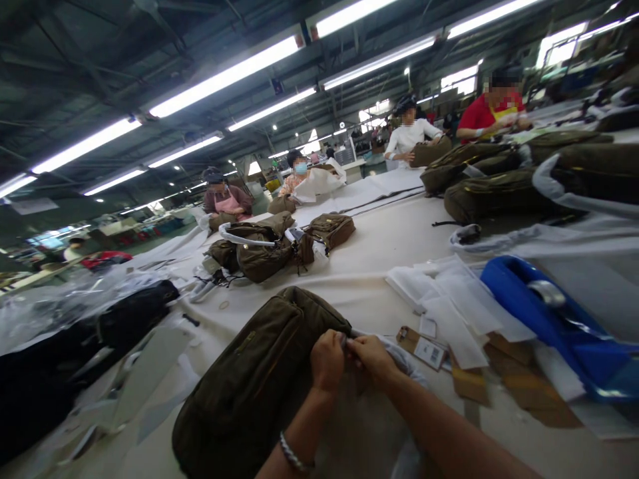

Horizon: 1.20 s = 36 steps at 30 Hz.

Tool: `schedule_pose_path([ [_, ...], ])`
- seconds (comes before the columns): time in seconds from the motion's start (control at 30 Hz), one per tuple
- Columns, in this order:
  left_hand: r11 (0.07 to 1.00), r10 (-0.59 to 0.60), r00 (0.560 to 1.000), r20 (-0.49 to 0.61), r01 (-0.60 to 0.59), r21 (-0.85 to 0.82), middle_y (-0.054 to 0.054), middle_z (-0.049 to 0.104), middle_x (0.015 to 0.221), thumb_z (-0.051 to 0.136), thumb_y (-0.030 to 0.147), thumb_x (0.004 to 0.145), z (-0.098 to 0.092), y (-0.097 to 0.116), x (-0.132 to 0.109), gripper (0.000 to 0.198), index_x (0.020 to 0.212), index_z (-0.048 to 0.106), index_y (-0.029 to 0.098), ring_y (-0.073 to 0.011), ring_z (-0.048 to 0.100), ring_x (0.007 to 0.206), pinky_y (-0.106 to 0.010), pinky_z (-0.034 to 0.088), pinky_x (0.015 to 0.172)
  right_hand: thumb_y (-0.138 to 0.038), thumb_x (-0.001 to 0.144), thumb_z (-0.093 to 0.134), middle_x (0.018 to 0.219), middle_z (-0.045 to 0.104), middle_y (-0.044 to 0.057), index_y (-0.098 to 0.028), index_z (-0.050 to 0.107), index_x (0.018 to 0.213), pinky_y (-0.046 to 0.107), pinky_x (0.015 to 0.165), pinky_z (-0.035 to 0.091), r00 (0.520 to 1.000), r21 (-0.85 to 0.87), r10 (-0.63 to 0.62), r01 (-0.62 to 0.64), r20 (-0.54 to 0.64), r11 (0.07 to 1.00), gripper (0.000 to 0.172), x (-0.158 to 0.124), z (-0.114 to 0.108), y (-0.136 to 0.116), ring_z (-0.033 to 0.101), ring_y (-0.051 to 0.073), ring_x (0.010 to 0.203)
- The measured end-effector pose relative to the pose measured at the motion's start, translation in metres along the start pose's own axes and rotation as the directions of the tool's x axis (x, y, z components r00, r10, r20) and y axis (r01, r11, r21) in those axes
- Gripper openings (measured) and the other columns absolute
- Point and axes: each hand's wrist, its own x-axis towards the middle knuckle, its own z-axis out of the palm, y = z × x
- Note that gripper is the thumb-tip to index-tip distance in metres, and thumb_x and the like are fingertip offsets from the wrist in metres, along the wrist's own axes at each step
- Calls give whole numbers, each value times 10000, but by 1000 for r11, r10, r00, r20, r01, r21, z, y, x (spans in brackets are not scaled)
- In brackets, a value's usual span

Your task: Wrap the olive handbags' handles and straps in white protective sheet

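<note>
A dark olive-brown bag (249,379) lies on the white table (379,253) right in front of me. My left hand (327,359) is closed in a fist at the bag's far right corner. My right hand (372,354) is closed too, pinching the same corner beside white wrapping material (399,356). The two hands touch each other. What exactly the fingers pinch is too small to name. A bracelet shows on my left wrist.
More olive bags (264,249) lie mid-table and in a heap at the far right (499,189). White paper sheets (449,299), card tags (424,347) and a blue tool (549,313) sit to my right. Black bags (74,346) lie at the left. Several people work at the far side.
</note>
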Motion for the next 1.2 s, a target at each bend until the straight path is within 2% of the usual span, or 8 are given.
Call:
schedule_pose_path([
  [0.27,966,-35,997,71,52,-253,-12,536,587,414,284,768,-2,-4,-6,241,605,533,152,-135,476,596,-238,323,579,-248,747,546,362,389,-67,-156,448,525,157,331,203,989,237,137,-119,-62,964,259,-9,9,5,335,45,312],
  [0.53,850,-141,980,142,193,-490,-19,565,616,553,417,644,-4,-5,-12,292,666,589,128,-140,495,603,-229,369,555,-160,703,565,321,379,-65,-155,443,464,173,349,226,978,323,140,-83,-155,943,268,-11,12,3,322,51,315],
  [0.63,773,-245,943,226,331,-541,-22,534,565,550,537,608,-6,-5,-18,422,649,564,117,-132,478,528,-235,364,489,-151,700,567,315,378,-65,-158,435,455,176,345,218,979,346,141,-82,-149,935,278,-10,12,4,314,50,305],
  [0.7,700,-315,898,308,439,-564,-19,516,534,547,597,580,-7,-4,-22,483,643,551,118,-125,464,481,-235,349,448,-148,701,567,312,374,-68,-162,426,453,176,340,215,979,356,142,-82,-147,931,285,-10,12,5,312,48,300],
  [0.8,594,-364,851,378,525,-609,-8,517,536,636,550,499,-8,-2,-27,455,639,537,129,-110,456,472,-215,330,438,-137,704,566,305,362,-74,-164,414,450,169,338,223,979,360,139,-77,-151,930,297,-10,12,5,315,45,299],
  [0.87,580,-366,858,359,512,-633,7,502,516,673,494,456,-6,-1,-26,421,609,525,131,-93,431,461,-202,308,437,-129,706,564,301,362,-73,-162,412,448,162,337,227,979,356,140,-79,-147,931,301,-10,12,4,319,43,299],
  [0.97,632,-336,900,277,433,-642,4,505,508,674,469,451,-4,-3,-22,397,593,543,122,-90,420,460,-209,308,451,-127,710,560,308,383,-66,-153,434,457,157,329,229,982,344,143,-94,-121,934,284,-10,10,4,336,43,299],
  [1.2,804,-175,981,89,194,-562,-38,578,628,609,376,620,-7,-4,-24,255,669,626,126,-154,500,602,-267,382,594,-129,719,552,370,454,-54,-135,496,539,144,345,304,989,328,145,-130,-24,936,189,-10,6,4,404,48,323],
])
